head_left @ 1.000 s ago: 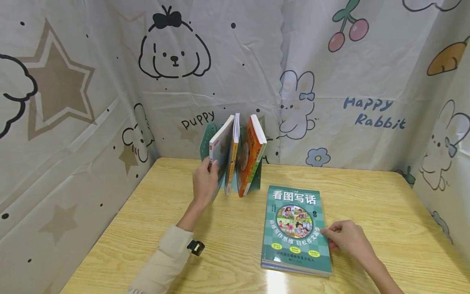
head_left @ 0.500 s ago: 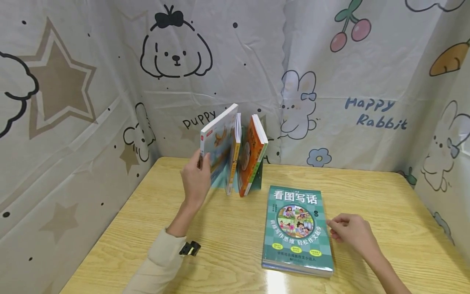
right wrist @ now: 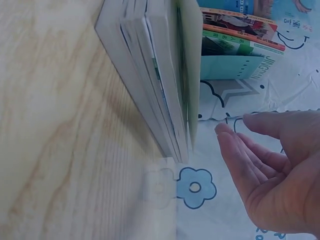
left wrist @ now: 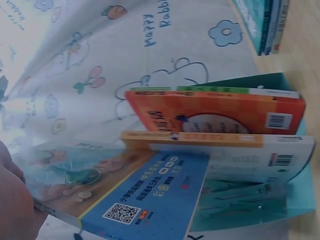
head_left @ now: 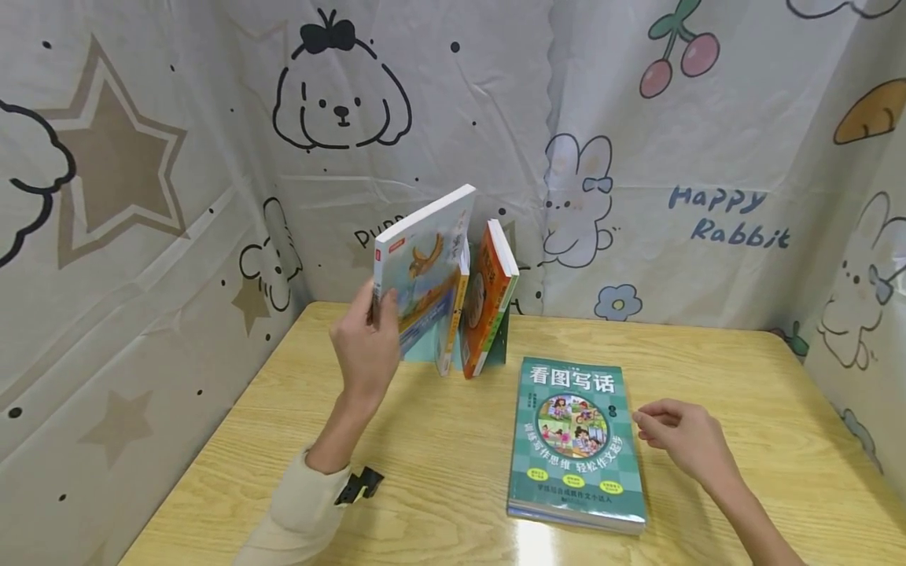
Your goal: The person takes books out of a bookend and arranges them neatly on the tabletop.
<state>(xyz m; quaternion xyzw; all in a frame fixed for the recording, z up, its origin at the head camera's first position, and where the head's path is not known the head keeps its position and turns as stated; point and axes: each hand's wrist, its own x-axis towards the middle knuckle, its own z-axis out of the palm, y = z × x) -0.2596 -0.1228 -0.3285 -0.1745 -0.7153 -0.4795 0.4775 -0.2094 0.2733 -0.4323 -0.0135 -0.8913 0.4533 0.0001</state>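
Note:
My left hand (head_left: pixel 364 346) grips a pale-blue paperback book (head_left: pixel 428 255) at its spine edge, thumb on the cover. That book is tilted, raised in front of the teal bookend (left wrist: pixel 245 215); its blue back cover with a QR code faces the left wrist view. In the bookend stand a yellow-spined book (head_left: pixel 453 326) and an orange book (head_left: pixel 484 291), both leaning slightly. My right hand (head_left: pixel 690 440) hovers just right of a stack topped by a green book (head_left: pixel 576 487), its fingers loosely bent and holding nothing.
The wooden table (head_left: pixel 439 464) carries the stack right of centre, with the bookend farther back. A printed cloth (head_left: pixel 474 94) hangs close behind and along both sides. The right wrist view shows several books in the stack (right wrist: pixel 155 65).
The left hand has drawn the pale-blue book up and out of the bookend, towards me and left. The right hand has come off the green book's edge and shifted slightly up and right.

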